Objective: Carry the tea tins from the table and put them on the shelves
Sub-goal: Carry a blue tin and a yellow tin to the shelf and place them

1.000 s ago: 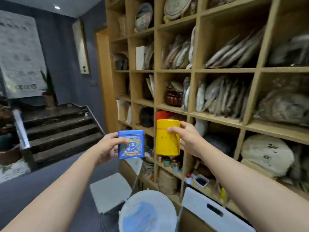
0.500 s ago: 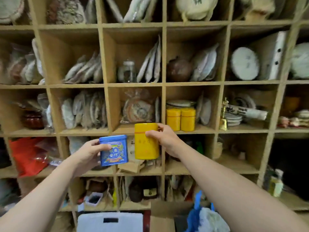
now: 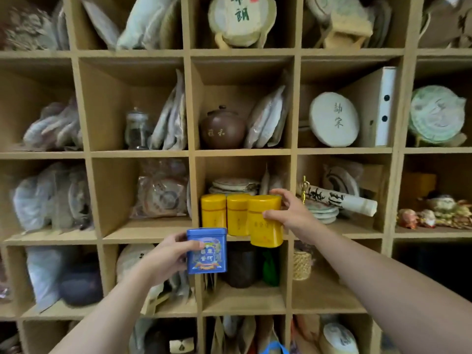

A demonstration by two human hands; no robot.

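Right hand (image 3: 293,215): holds the yellow tin (image 3: 265,221) at the front of a middle cubby of the shelves (image 3: 190,103); thumb on the tin's front face, the other fingers (image 3: 278,192) curled over its lid and far side, pinching it.
Yellow tin: upright, slightly tilted, its base at the shelf edge; whether it rests on the board cannot be told.
Two yellow tins (image 3: 224,214): stand upright in the same cubby, side by side, just left of the held one.
Left hand (image 3: 166,256): grips the blue tin (image 3: 207,250) from its left, thumb across the front, fingers wrapped behind.
Blue tin: upright in the air, below and in front of the yellow ones, off the shelf.
Neighbours: a brown clay pot (image 3: 222,129) sits in the cubby above.
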